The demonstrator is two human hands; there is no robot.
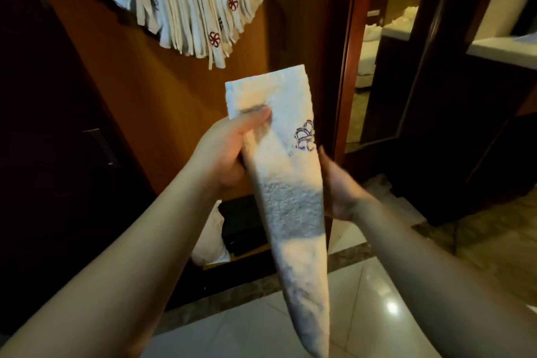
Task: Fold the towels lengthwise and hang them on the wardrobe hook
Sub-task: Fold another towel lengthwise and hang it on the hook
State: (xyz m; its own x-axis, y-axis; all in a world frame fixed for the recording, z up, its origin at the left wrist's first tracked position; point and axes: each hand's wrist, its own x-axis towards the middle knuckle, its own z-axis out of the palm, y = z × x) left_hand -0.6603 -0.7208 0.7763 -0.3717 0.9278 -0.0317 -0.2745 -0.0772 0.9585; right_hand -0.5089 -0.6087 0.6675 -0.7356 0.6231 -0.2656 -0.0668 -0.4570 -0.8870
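A long white towel (pixel 287 171), folded into a narrow strip with a purple embroidered logo, hangs between my hands. My left hand (pixel 225 151) grips its upper left edge, thumb pressed on the front. My right hand (pixel 338 183) sits behind the right edge, fingers mostly hidden by the cloth. The lower end drops toward the floor. Above, several folded white towels with red logos (pixel 191 0) hang bunched against the wooden wardrobe panel; the hook itself is hidden.
The orange-brown wardrobe panel (pixel 151 96) stands straight ahead, with a dark door at left. A white bag and dark box (pixel 241 229) lie at the wardrobe's base. A mirrored door (pixel 374 67) and dark counter stand to the right. Glossy tile floor (pixel 372 299) lies below.
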